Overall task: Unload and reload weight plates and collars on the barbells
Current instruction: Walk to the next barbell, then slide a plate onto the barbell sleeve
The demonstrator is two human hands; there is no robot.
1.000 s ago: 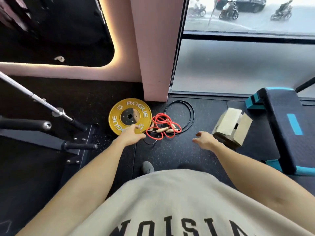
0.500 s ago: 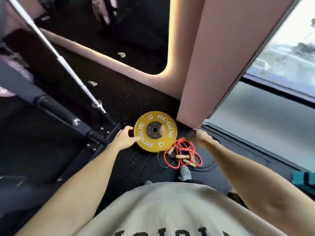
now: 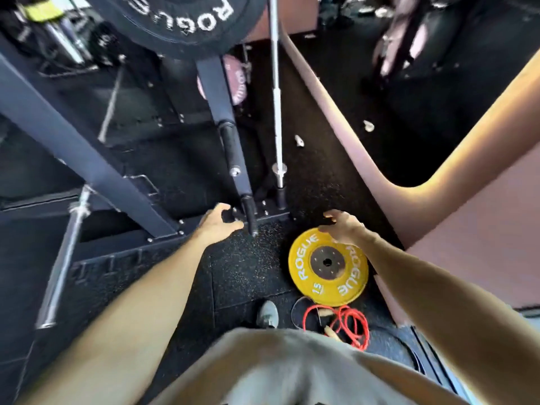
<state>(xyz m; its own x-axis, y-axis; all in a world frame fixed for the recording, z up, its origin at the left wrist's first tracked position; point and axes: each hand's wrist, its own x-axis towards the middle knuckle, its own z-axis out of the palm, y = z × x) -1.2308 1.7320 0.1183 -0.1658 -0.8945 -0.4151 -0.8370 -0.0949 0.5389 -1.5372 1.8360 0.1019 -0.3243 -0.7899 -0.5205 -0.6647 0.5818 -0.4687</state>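
Two hands empty, fingers loose: right grip point(image 3: 342, 226) over yellow plate point(image 3: 328, 266) rim, left grip point(image 3: 217, 222) apart.

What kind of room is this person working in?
Most likely a gym's weightlifting area. A yellow Rogue weight plate lies on speckled rubber flooring, a steel barbell slants up from the floor, and a red jump rope is coiled nearby.

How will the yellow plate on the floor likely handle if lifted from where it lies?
The yellow plate lies flat on the rubber floor, so its edge probably needs prying up. Marked 15, it is likely heavy for its size. Set on edge, the round disc could roll.
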